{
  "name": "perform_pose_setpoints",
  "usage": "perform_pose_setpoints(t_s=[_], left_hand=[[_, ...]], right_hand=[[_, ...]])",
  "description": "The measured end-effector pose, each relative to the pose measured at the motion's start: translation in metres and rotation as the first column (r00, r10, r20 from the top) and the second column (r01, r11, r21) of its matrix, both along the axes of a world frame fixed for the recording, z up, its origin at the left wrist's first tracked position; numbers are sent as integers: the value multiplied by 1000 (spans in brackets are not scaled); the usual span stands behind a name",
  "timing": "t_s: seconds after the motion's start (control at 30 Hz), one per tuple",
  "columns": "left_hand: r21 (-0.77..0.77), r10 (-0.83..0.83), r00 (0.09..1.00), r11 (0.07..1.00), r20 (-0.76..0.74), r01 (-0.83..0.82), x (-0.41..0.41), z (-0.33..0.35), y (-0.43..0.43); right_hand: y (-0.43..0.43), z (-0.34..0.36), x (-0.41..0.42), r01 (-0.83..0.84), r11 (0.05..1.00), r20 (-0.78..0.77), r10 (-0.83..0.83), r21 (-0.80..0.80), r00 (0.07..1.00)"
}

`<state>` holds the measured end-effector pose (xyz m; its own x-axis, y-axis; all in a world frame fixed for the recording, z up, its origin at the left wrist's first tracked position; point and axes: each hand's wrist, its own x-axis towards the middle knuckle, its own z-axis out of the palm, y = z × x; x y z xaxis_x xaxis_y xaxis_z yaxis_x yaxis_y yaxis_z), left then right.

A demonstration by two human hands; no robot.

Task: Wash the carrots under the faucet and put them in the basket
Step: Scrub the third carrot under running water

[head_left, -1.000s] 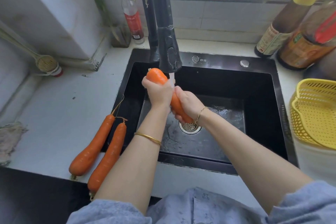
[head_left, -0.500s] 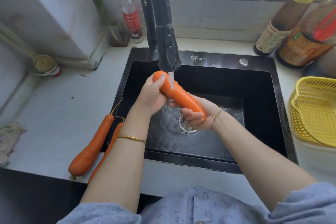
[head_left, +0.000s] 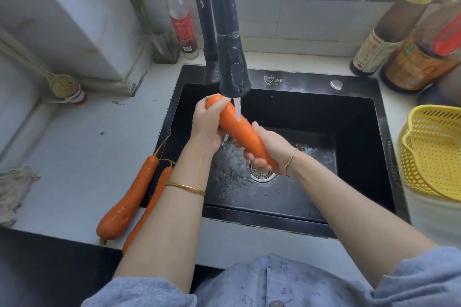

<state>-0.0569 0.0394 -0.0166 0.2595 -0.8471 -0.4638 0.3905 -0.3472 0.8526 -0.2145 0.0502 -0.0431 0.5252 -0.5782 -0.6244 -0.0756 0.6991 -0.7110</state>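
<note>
An orange carrot (head_left: 240, 129) lies slanted under the black faucet (head_left: 233, 67), with a thin stream of water hitting its upper half. My left hand (head_left: 208, 124) grips its thick top end. My right hand (head_left: 268, 149) is curled round its thin lower end above the drain. Two more carrots lie on the counter left of the black sink (head_left: 359, 147): one (head_left: 129, 197) in full view, the other (head_left: 149, 207) partly hidden by my left forearm. The yellow basket (head_left: 434, 157) stands at the right edge.
A red-capped bottle (head_left: 180, 20) stands behind the sink's left corner. Sauce bottles (head_left: 389, 32) crowd the back right corner. A window ledge above holds several jars. A rag (head_left: 15, 187) lies at the counter's far left, and a brush (head_left: 62, 86) rests by the wall.
The carrot tilted from steep to slanted as both hands turned it in the stream. My right hand slid down to the thin end; the left moved to the thick top.
</note>
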Motion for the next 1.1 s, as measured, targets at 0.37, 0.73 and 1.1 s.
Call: perform_pose_setpoints(t_s=[0.37,0.73,1.1], left_hand=[[21,27,996,999,90,-29,-26,14,-9],[-34,-269,961,963,-69,267,-26,20,2],[73,-128,892,992,434,107,-47,2,16]], right_hand=[[5,-8,-8,-9,996,-71,15,88,997],[4,-15,-13,26,976,-196,18,218,980],[3,-2,19,209,977,-341,-207,-32,917]])
